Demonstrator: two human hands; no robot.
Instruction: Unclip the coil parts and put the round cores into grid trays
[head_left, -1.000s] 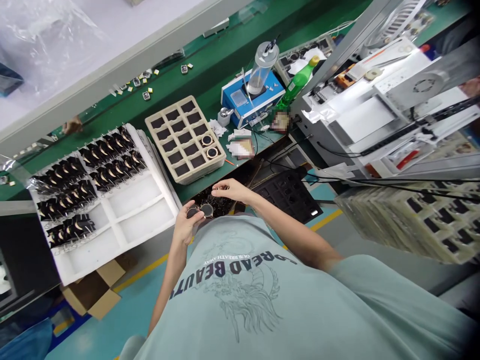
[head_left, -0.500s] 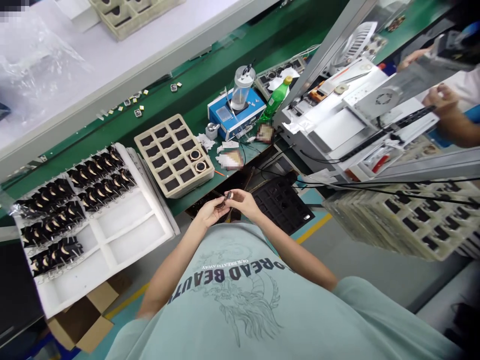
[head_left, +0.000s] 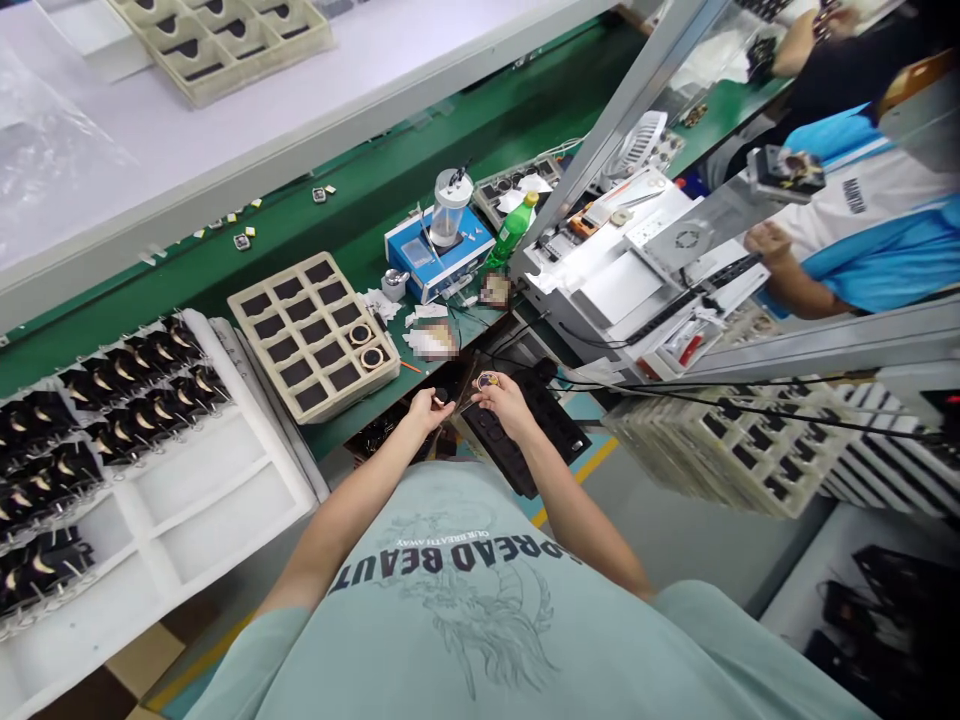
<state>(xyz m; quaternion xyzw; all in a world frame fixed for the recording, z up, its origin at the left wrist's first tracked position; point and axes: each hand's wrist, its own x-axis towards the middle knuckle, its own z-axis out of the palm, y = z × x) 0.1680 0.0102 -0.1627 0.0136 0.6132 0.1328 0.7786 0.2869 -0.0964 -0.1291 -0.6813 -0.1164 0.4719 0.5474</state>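
My right hand [head_left: 504, 402] holds a small round watch-like part [head_left: 487, 380] between thumb and fingers, above the black tray [head_left: 555, 425]. To its left, my left hand [head_left: 429, 408] pinches a small dark part [head_left: 440, 399] at the front edge of the green bench. The two hands are a short way apart. Beyond my left hand sits a beige compartment tray [head_left: 300, 375], with round rings in two of its compartments and dark pads in the others.
A white foam tray [head_left: 225, 490] of black parts lies at the left. Behind my hands are a blue box [head_left: 439, 262] and green bottle [head_left: 514, 232]. Stacked trays [head_left: 720, 450] and a person's hand [head_left: 771, 243] are at the right.
My hands, together before, have moved apart, with the round part in my right hand and a dark part in my left. The view has shifted right, showing more of the person there.
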